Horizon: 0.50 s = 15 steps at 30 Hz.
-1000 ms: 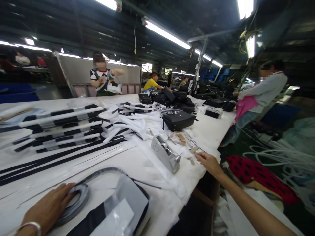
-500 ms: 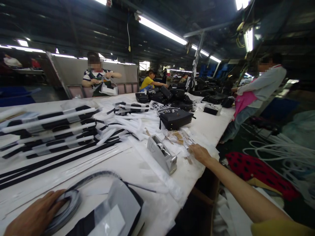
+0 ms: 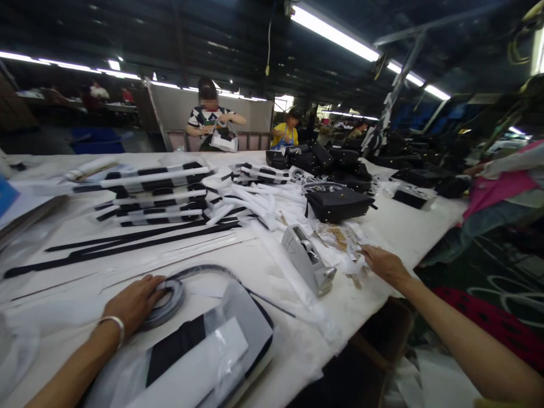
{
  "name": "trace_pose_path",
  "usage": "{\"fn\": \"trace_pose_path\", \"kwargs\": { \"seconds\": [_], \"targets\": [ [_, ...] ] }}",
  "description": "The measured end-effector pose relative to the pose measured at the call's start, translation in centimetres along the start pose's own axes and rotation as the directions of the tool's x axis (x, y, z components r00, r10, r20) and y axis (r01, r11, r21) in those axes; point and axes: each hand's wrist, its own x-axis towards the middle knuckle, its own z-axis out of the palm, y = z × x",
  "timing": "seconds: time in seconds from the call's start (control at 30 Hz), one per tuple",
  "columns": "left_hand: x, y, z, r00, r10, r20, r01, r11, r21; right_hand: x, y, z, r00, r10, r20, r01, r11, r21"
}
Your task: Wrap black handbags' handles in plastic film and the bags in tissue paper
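Note:
My left hand (image 3: 135,301) lies on a coiled black strap (image 3: 168,301) at the near part of the white table (image 3: 238,272), fingers curled over the coil. A silver bracelet sits on that wrist. My right hand (image 3: 383,262) reaches out to the right of a grey tape dispenser (image 3: 306,259), its fingers resting among small plastic-wrapped paper pieces (image 3: 340,241) near the table's edge. A flat black piece wrapped in clear plastic (image 3: 212,351) lies just in front of the coil.
Long black and white straps (image 3: 153,198) lie in rows across the table's left. A black handbag (image 3: 338,204) and more bags (image 3: 314,161) stand farther back. A person in a striped shirt (image 3: 210,122) works opposite; a person in a pink apron (image 3: 501,190) stands at the right.
The view has swung left, so everything sits farther right in frame. My right hand has stayed on the small pieces by the dispenser. My left hand stays on the coiled strap.

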Motion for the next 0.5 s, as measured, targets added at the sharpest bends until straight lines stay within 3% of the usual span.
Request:
{"fn": "trace_pose_path", "kwargs": {
  "seconds": [0.1,0.17,0.2,0.27,0.33,0.4,0.5],
  "targets": [
    [-0.3,0.9,-0.8,0.998,-0.04,0.045,0.037,0.997,0.065,0.9,-2.5,-3.7,0.952,0.189,-0.24,-0.136,0.966,0.221],
    [-0.5,1.3,-1.1,0.997,-0.057,0.057,0.051,0.994,0.091,1.5,-6.0,-6.9,0.895,0.315,-0.316,-0.097,0.828,0.552],
    [-0.5,1.5,-1.2,0.996,-0.059,0.062,0.053,0.993,0.102,1.8,-8.1,-8.4,0.911,0.317,-0.262,-0.05,0.718,0.694],
    [-0.6,1.7,-1.4,0.995,-0.062,0.073,0.052,0.991,0.127,2.2,-12.9,-10.4,0.985,0.153,-0.079,-0.003,0.474,0.88],
    [-0.7,1.9,-1.4,0.995,-0.068,0.075,0.055,0.986,0.154,2.6,-17.4,-10.8,0.995,-0.06,0.078,-0.051,0.356,0.933],
    [-0.7,1.9,-1.3,0.995,-0.073,0.072,0.06,0.984,0.169,2.8,-21.1,-9.5,0.957,-0.216,0.193,-0.075,0.458,0.886],
    [-0.8,1.9,-1.1,0.995,-0.078,0.068,0.065,0.983,0.169,3.2,-24.2,-6.6,0.944,-0.274,0.184,0.056,0.682,0.729]
  ]
}}
